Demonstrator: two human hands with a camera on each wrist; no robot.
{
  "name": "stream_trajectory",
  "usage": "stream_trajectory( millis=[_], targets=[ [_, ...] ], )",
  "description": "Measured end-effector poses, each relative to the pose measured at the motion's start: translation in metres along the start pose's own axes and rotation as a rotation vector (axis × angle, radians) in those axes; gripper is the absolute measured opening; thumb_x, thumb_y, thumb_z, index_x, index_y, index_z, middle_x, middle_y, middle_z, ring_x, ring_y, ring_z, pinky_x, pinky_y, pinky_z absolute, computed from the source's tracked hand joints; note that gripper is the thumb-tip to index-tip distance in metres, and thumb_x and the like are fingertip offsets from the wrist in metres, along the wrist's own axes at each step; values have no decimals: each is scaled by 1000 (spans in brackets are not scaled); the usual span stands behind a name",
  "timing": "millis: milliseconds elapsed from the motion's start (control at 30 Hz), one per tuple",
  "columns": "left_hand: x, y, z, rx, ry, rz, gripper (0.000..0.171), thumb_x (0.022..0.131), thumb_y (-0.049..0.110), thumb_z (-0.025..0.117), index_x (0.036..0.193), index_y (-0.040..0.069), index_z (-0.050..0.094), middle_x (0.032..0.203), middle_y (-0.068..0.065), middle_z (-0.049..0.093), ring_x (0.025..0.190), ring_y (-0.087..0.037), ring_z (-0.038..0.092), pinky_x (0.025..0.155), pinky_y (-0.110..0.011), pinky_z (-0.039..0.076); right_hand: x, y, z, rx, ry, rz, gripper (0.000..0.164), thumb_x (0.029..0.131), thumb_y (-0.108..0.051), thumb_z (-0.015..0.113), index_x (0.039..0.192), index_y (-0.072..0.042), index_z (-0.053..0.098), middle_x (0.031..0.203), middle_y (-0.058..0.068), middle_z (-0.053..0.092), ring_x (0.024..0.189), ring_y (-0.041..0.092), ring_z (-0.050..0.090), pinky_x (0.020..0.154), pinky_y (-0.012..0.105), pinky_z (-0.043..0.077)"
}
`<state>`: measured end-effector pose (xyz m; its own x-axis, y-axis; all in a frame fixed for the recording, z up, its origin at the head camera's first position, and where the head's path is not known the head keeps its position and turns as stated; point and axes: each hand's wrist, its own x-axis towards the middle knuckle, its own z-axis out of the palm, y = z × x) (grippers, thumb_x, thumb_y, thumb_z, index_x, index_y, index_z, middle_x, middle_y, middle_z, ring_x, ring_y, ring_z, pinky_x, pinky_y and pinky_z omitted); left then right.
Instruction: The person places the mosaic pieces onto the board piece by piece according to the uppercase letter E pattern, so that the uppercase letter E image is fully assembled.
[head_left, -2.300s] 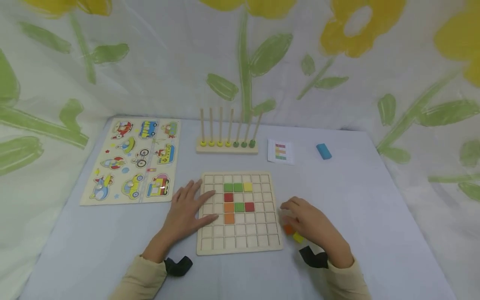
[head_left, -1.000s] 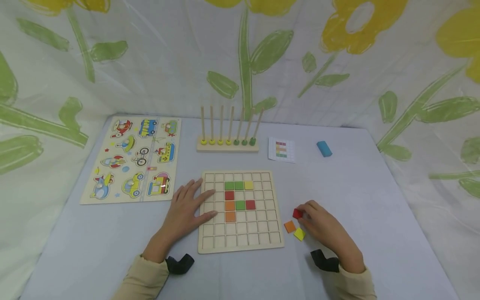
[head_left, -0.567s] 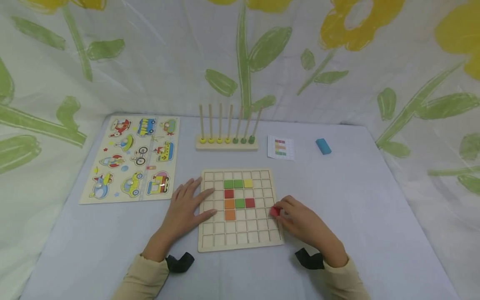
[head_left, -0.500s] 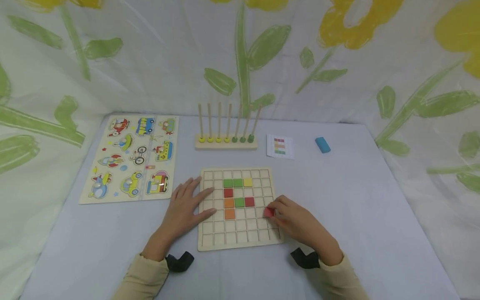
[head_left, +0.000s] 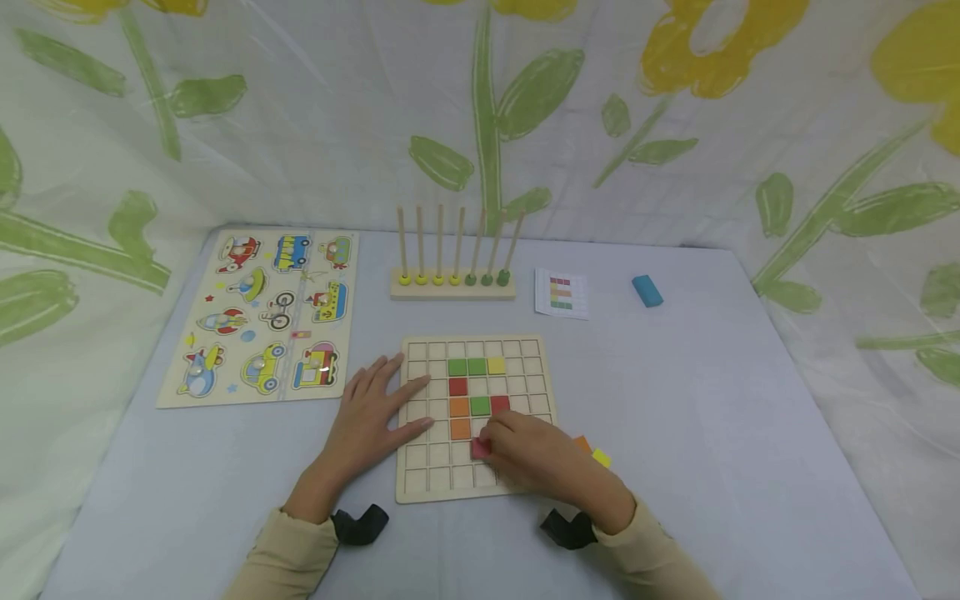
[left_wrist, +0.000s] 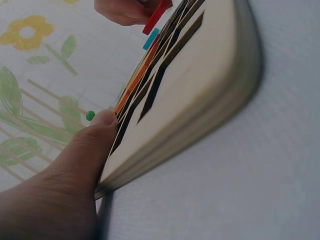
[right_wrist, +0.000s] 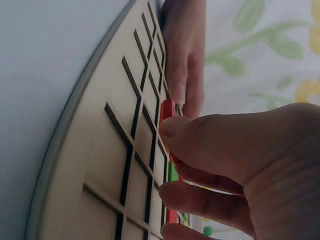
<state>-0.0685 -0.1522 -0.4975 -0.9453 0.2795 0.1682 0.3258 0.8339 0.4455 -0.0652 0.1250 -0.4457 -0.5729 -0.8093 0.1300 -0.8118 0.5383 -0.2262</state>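
Note:
My right hand (head_left: pixel 536 454) pinches a red square tile (head_left: pixel 480 448) between thumb and fingers, low over the wooden grid board (head_left: pixel 420 483). In the right wrist view the red tile (right_wrist: pixel 168 107) shows beyond the thumb tip. In the left wrist view the same tile (left_wrist: pixel 156 17) stands tilted above the grid. My left hand (head_left: pixel 367 421) lies with fingers spread over the board's left edge, thumb on the cells. Set in the grid are green tiles (head_left: pixel 467 367), a yellow tile (head_left: pixel 496 366), red tiles (head_left: pixel 458 387) and orange tiles (head_left: pixel 459 417).
Partly behind the right hand lie an orange tile (head_left: pixel 582 443) and a yellow tile (head_left: pixel 602 457). Farther back stand a vehicle puzzle board (head_left: pixel 258 317), a peg stand (head_left: pixel 453 290) with beads, a pattern card (head_left: pixel 561 294) and a blue block (head_left: pixel 647 291).
My right hand has picked up the red tile from the table at right and carried it leftward over the board. The left hand has stayed in place.

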Motion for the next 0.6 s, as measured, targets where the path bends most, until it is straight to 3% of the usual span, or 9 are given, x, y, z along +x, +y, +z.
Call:
stream_trajectory(
  millis=[367, 600],
  targets=[
    [0, 1, 0, -14, 29, 6, 63, 83, 57, 65, 137, 28, 53, 154, -10, 30, 143, -34, 21, 113, -57, 14, 12, -11, 3, -23, -79, -3, 16, 91, -26, 66, 106, -20, 65, 105, -8, 60, 93, 7, 57, 84, 17, 50],
    [0, 1, 0, -21, 36, 11, 63, 82, 56, 65, 137, 27, 53, 154, -12, 31, 143, -35, 21, 114, -57, 14, 18, -15, 5, -53, -76, -47, 16, 92, -26, 65, 106, -18, 65, 104, -7, 60, 93, 7, 56, 85, 18, 50]
  ],
)
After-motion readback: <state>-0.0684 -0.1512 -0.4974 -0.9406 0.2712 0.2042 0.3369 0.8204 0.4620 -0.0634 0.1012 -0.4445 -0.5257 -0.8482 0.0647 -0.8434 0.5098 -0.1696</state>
